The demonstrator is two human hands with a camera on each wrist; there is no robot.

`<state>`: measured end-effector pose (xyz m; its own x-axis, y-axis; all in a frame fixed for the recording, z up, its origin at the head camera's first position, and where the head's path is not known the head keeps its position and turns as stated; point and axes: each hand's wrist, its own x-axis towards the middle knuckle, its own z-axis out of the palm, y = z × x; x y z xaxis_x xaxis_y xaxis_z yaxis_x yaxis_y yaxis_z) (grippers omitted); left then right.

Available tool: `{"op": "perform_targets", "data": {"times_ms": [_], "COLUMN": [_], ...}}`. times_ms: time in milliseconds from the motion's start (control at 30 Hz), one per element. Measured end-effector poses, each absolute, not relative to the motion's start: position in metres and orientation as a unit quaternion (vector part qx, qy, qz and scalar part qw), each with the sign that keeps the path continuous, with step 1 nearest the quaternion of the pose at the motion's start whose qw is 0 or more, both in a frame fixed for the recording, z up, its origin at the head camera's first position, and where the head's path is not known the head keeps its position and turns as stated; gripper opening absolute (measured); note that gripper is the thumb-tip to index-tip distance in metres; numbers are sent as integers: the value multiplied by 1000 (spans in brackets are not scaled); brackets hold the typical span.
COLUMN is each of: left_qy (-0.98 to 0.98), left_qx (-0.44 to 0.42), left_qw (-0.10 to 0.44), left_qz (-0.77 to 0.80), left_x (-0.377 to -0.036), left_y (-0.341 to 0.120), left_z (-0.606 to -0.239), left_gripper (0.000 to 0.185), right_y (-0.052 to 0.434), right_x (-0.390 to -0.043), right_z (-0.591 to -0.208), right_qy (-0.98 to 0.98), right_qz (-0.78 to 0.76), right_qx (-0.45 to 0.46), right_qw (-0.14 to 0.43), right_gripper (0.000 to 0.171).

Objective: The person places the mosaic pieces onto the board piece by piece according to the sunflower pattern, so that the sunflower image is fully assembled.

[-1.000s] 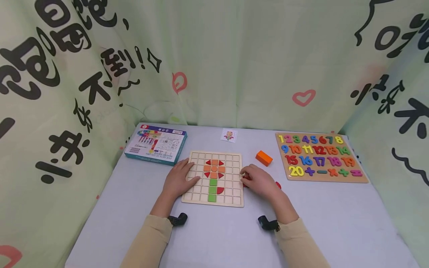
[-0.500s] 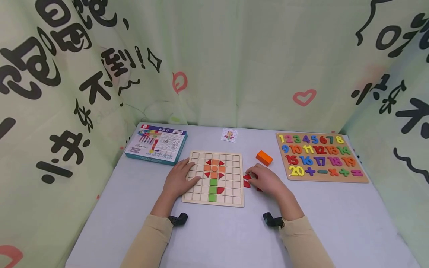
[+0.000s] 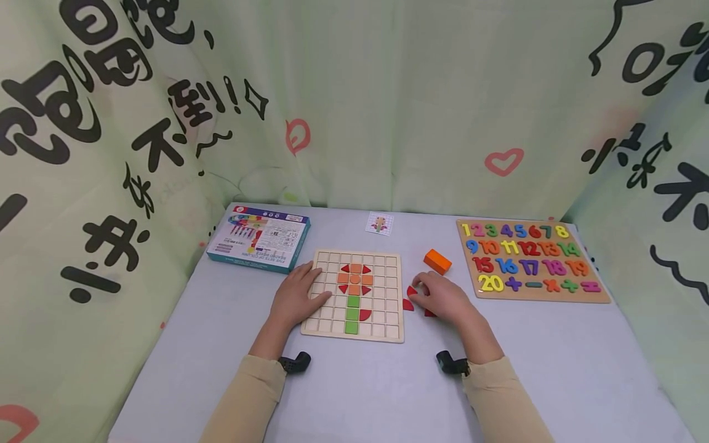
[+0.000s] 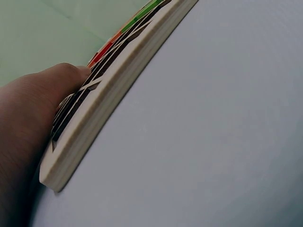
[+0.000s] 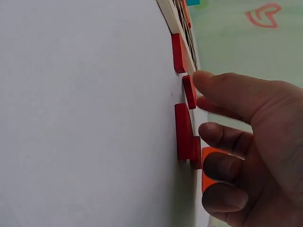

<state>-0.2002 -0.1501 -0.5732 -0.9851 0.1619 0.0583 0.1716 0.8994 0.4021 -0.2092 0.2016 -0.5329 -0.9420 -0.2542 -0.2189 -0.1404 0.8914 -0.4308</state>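
Observation:
A wooden grid board [image 3: 382,326] lies mid-table, with orange squares [image 3: 354,269], red triangles, green squares [image 3: 352,314] and one red quarter-circle piece [image 3: 365,315] in its cells. My left hand [image 3: 296,296] rests spread on the board's left edge; in the left wrist view its thumb [image 4: 66,78] lies over the rim. Just right of the board, my right hand [image 3: 440,297] pinches a red quarter-circle piece [image 5: 189,92] between thumb and index finger, low at the table. Other red pieces [image 5: 182,132] lie beside and under this hand, partly hidden by it in the head view.
An orange block [image 3: 437,261] sits beyond my right hand. A number board [image 3: 604,294] lies at right, a flat box [image 3: 257,240] at back left. A small picture card [image 3: 379,223] lies at the back. Curtains [image 3: 354,123] surround the table.
My right hand has moved right, away from the board's edge, uncovering red pieces there. One red piece has shifted slightly right at its fingertips. My left hand has stayed put.

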Motion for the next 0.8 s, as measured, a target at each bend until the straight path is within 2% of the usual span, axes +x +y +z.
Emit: {"op": "perform_targets", "data": {"times_ms": [200,567,800], "left_qy": [-974,-974,-975], "left_qx": [-87,-87,-86], "left_qw": [19,17,13], "left_qz": [-209,-208,-207], "left_x": [-200,-200,-201], "left_y": [-150,-150,-150], "left_z": [-573,-576,-575], "left_gripper": [75,74,75], "right_y": [203,205,202], "right_x": [-209,-211,-210], "right_z": [-530,-531,-529], "right_qy": [960,959,960], "right_qz": [-211,-220,-225], "right_qx": [-123,-102,-101], "right_qw": [140,147,132], "right_gripper": [26,24,26]}}
